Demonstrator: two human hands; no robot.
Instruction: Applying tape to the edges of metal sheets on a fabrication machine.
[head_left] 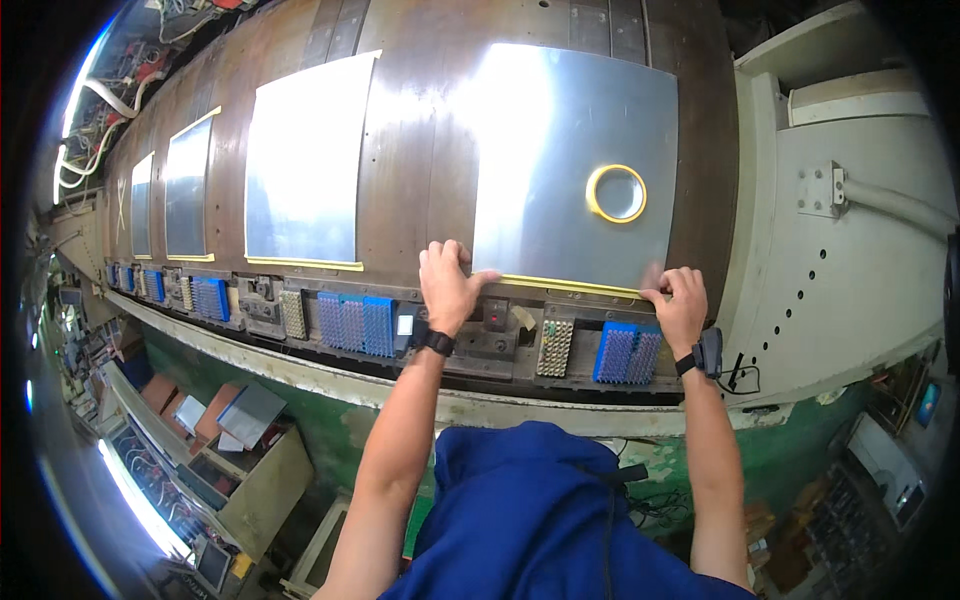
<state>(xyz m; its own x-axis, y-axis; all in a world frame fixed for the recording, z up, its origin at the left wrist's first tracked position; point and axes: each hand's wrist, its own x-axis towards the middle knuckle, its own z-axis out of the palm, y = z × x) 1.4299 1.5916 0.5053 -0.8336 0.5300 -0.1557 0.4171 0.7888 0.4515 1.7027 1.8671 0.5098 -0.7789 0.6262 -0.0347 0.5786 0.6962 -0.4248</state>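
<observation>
In front of me a shiny metal sheet point(560, 190) lies flat on a brown steel bed. A strip of yellow tape point(570, 287) runs along its near edge. My left hand point(452, 287) is at the strip's left end, fingers curled and thumb stretched against the tape. At the right end, my right hand point(682, 303) is closed, thumb and fingertips together on the tape; its exact grip is partly hidden. A roll of yellow tape point(592, 190) lies on its side on the right part of the sheet, apart from both hands.
Leftward lie more metal sheets point(305, 165) with yellow tape along their near and right edges. Blue blocks of small pegs point(357, 325) and metal fittings line the bed's front edge. A pale machine frame point(850, 230) stands at right. Cluttered cabinets point(245, 480) stand at lower left.
</observation>
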